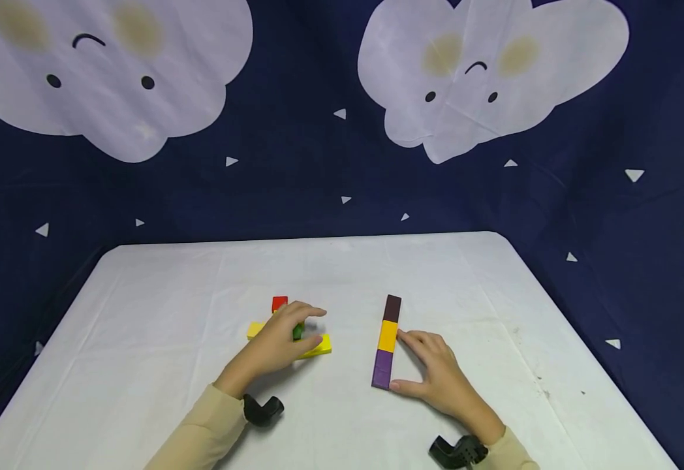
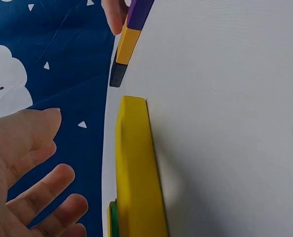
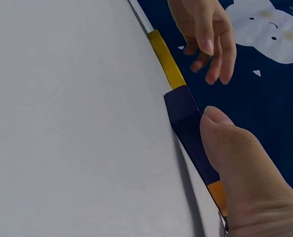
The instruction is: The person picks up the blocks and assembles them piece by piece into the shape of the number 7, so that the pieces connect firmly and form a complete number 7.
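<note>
In the head view my left hand [image 1: 274, 341] hovers over a small group of blocks, its fingers loosely bent and gripping nothing. Partly hidden beneath it are a red block [image 1: 280, 303], a green block [image 1: 298, 331], a yellow block [image 1: 254, 329] and a long yellow block [image 1: 323, 344]. To the right, a dark brown block [image 1: 392, 309], an orange-yellow block [image 1: 388, 336] and a purple block [image 1: 382, 369] form a straight row. My right hand [image 1: 443, 377] lies along the row's right side, thumb beside the purple end and fingertips at the orange-yellow block.
A white cloth covers the table [image 1: 160, 294]. Behind it hangs a dark blue curtain [image 1: 295, 183] with clouds and small triangles. A black wrist mount [image 1: 263, 410] sits on my left wrist, and another black mount [image 1: 458, 452] on my right.
</note>
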Demonstrator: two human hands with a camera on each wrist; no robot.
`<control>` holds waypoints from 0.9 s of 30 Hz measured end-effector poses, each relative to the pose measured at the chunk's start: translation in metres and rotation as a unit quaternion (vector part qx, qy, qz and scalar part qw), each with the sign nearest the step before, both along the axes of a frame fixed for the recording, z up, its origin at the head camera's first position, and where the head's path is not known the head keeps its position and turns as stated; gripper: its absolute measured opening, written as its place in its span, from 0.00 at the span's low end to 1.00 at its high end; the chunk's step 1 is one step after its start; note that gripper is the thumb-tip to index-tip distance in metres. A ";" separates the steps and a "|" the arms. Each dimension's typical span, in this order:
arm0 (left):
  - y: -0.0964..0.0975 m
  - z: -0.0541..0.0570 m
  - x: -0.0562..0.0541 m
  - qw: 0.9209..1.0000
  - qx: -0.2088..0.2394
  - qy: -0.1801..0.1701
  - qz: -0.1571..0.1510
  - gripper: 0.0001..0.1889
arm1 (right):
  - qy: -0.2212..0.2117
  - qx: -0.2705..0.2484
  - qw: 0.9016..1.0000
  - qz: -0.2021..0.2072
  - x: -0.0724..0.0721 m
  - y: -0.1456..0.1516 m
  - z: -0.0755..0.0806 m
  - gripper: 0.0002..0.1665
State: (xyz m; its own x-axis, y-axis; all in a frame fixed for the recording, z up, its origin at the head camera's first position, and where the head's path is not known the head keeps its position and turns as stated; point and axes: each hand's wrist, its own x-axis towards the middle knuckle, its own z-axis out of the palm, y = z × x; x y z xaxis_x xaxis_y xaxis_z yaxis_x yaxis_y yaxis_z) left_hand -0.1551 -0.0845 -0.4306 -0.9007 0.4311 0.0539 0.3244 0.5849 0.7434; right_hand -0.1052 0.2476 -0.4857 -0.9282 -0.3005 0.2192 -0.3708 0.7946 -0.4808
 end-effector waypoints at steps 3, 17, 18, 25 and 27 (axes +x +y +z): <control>-0.005 -0.001 0.004 1.000 0.001 0.008 -0.002 0.23 | -0.005 0.006 1.000 -0.005 -0.002 0.001 0.000 0.57; -0.021 -0.012 0.019 0.999 -0.007 0.036 0.024 0.23 | -0.006 0.019 1.000 -0.002 -0.015 0.003 0.000 0.57; -0.022 -0.014 0.019 0.999 -0.010 0.038 0.026 0.23 | -0.006 0.019 1.000 -0.002 -0.017 0.003 0.000 0.57; -0.027 -0.018 0.024 0.998 -0.021 0.037 0.044 0.24 | -0.009 0.025 1.000 -0.002 -0.026 0.003 -0.002 0.57; -0.028 -0.019 0.025 0.998 -0.024 0.038 0.048 0.24 | -0.011 0.025 1.000 -0.002 -0.027 0.002 -0.001 0.57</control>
State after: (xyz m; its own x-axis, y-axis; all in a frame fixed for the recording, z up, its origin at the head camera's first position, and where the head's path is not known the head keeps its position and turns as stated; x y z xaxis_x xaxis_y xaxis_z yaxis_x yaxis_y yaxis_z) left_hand -0.1300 -0.1128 -0.4496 -0.9322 0.3464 0.1049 0.3191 0.6498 0.6899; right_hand -0.1327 0.2500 -0.4866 -0.9339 -0.3068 0.1834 -0.3572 0.8193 -0.4486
